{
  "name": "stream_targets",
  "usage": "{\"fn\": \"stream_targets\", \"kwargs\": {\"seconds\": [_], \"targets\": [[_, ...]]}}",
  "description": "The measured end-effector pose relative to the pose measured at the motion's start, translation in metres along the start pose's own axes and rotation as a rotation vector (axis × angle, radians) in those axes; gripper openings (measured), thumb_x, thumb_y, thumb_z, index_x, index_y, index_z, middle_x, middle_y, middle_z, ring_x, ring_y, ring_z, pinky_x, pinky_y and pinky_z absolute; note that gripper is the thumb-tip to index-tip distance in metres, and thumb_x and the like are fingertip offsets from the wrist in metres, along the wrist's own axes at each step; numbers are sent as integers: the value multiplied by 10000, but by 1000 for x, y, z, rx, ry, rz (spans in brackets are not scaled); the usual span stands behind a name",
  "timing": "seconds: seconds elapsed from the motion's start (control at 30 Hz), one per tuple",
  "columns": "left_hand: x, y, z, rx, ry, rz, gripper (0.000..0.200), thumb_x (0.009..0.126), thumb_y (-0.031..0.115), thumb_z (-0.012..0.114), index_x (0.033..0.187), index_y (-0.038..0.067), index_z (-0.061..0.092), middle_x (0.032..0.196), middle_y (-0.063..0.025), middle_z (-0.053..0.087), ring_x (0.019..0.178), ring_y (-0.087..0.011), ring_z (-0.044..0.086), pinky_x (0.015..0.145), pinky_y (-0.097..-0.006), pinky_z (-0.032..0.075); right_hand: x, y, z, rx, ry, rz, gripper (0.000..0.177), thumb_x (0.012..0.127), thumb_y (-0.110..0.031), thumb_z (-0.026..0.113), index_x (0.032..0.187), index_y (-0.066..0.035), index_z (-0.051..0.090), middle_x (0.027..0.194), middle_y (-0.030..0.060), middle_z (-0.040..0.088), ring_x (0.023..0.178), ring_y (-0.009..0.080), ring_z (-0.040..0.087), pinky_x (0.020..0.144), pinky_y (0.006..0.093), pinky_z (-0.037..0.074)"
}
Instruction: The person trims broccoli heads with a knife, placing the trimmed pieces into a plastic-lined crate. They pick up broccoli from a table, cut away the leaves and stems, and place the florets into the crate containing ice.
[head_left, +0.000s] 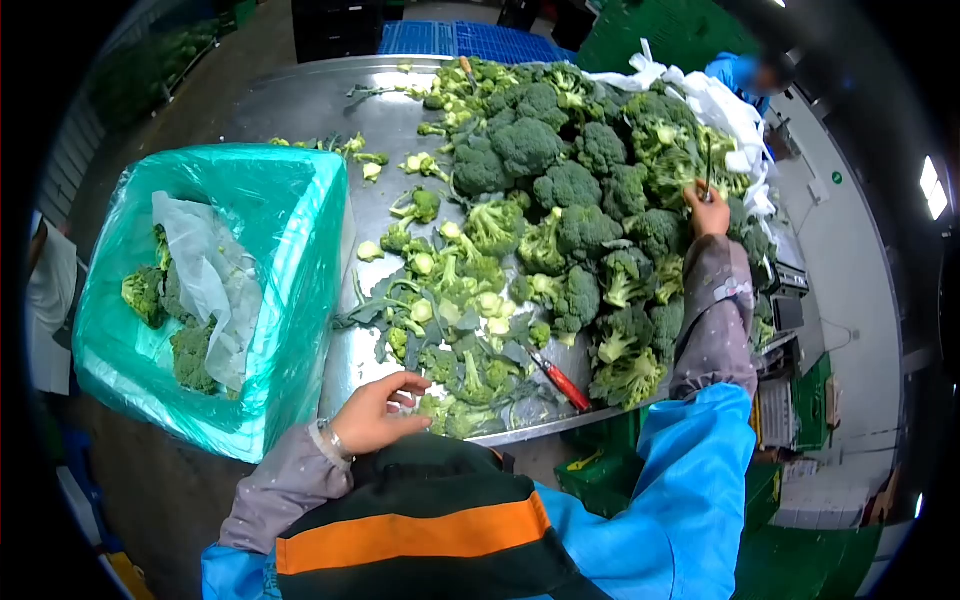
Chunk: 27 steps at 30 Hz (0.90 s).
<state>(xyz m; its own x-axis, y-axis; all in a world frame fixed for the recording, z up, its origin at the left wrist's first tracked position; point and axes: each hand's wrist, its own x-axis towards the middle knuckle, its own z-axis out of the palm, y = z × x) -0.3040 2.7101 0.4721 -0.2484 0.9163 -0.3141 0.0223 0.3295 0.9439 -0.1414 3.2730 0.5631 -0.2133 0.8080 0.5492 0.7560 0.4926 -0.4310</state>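
Observation:
My left hand (375,412) is at the near edge of the metal table, fingers apart and slightly bent, holding nothing. Cut broccoli florets (465,375) and stem pieces lie just beyond it. Far to the right, my right hand (708,212) reaches over a heap of broccoli heads (570,190). Its fingers pinch a slim dark tool (709,165) that points upward; whether it is a knife I cannot make out. A red-handled knife (562,382) rests near the front edge, its blade pointing into the cut pieces.
On the left stands a crate lined with green plastic (330,210), with some broccoli and a white sheet (215,290) inside. White wrapping (735,115) lies behind the heap, near another person in blue (735,70). Blue pallets (460,40) are beyond the metal table (290,100).

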Motion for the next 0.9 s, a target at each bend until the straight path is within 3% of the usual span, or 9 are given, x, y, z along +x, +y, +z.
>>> {"fn": "stream_targets", "kwargs": {"seconds": [0.3, 0.43, 0.5, 0.57, 0.63, 0.7, 0.8, 0.87, 0.9], "targets": [[-115, 87, -88, -344, -332, 39, 652, 723, -30, 710, 1293, 39, 401, 1238, -69, 499, 1085, -163, 521, 966, -300, 385, 36, 75, -5, -13, -178, 104, 481, 774, -443, 619, 1157, -152, 608, 1110, 126, 618, 950, 251, 602, 833, 346, 455], [-180, 106, -180, -18, 166, 117, 502, 786, 151, 695, 1223, 29, 481, 1185, -82, 542, 1060, -161, 537, 931, -307, 416, -7, 68, -17, 435, -130, 60, 330, 845, -212, 572, 1100, -4, 604, 1109, 94, 600, 941, 168, 545, 844, 282, 408], [-192, 83, -240, 168, 505, -74, 439, 774, 256, 696, 1136, 50, 557, 1117, -88, 578, 1028, -179, 553, 894, -318, 431, -39, 65, -23, 459, -175, -60, 266, 864, -108, 528, 1059, 63, 582, 1124, 86, 577, 966, 164, 527, 874, 264, 380], [-191, 52, -283, 888, 766, -424, 435, 709, 254, 726, 1082, 76, 589, 1082, -107, 589, 1001, -241, 560, 872, -356, 439, -95, 20, -38, 469, -113, 19, 260, 871, -113, 530, 1064, 53, 582, 1097, 75, 591, 948, 153, 533, 868, 260, 380], [-184, 16, -313, 1118, 699, -558, 461, 648, 241, 745, 1056, 88, 596, 1045, -128, 592, 1012, -305, 540, 882, -396, 435, -125, 22, -42, 469, -153, 185, 264, 876, -131, 542, 1077, 36, 575, 1073, 66, 610, 951, 137, 533, 845, 258, 383], [-172, -20, -348, 1144, 747, -568, 547, 606, 249, 763, 1094, 96, 570, 1081, -132, 572, 1050, -313, 518, 886, -411, 432, -178, -27, -58, 576, -98, 252, 265, 881, -174, 553, 1108, -37, 566, 1026, 50, 632, 499, 42, 437, 469, 207, 353], [-161, -55, -387, 1195, 807, -668, 686, 571, 254, 778, 1182, 114, 500, 1166, -139, 516, 1097, -325, 485, 897, -419, 430, -215, -11, -62, 525, -147, 319, 289, 853, -127, 584, 1115, -5, 575, 1016, 56, 634, 871, 92, 549, 651, 211, 368], [-147, -84, -410, 1190, 882, -808, 864, 573, 241, 778, 1315, 147, 347, 1305, -145, 392, 1156, -358, 431, 930, -428, 417, -235, 28, -56, 565, -147, 187, 292, 853, -115, 577, 1123, -3, 570, 1027, 78, 630, 898, 123, 557, 684, 232, 393], [-143, -82, -420, 1197, 880, -791, 864, 573, 241, 778, 1315, 147, 347, 1305, -145, 392, 1156, -358, 431, 930, -428, 417, -250, 15, -60, 511, -108, 324, 279, 869, -149, 564, 1133, -60, 565, 1040, 84, 629, 646, 93, 463, 527, 240, 359]]}}
